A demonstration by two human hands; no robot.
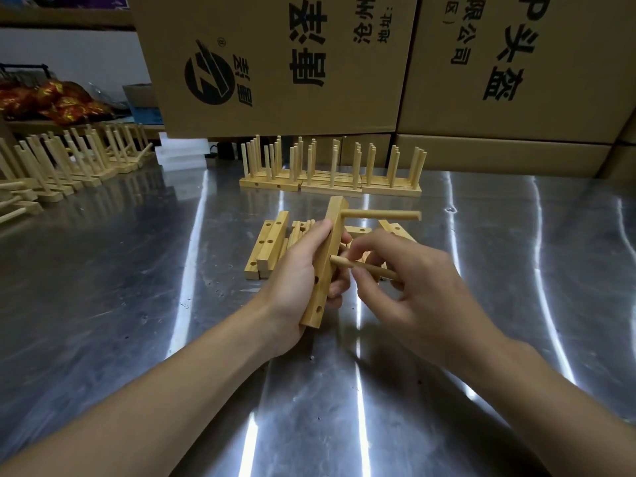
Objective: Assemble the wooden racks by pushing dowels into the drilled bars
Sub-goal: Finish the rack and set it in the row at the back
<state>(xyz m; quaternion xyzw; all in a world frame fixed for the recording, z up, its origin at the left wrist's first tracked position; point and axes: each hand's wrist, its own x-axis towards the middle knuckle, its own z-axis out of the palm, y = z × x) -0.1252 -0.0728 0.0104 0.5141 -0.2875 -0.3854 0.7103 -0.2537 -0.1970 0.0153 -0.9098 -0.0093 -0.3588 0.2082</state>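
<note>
Pale square bar (335,222), lifted above the steel table (137,304) at mid-frame, far end tilted up and away, two open holes showing low on its near face. Top dowel (382,215) already seated near the bar's upper end, sticking out to the right. Second dowel (340,264) lying crosswise, rounded tip touching the bar's right side about halfway along; whether inside a hole yet, cannot tell. Bar gripped in the left hand (292,287), thumb on the near face, fingers wrapped round behind. Second dowel pinched by the right hand (413,287) between thumb and forefinger just behind the tip, other fingers loosely curled. Beyond the hands, loose bars (266,249) stacked flat on the table. Farther back, finished racks (330,173) standing in a row, left racks (69,160) lined up at the far left, cardboard boxes (275,63) behind
</note>
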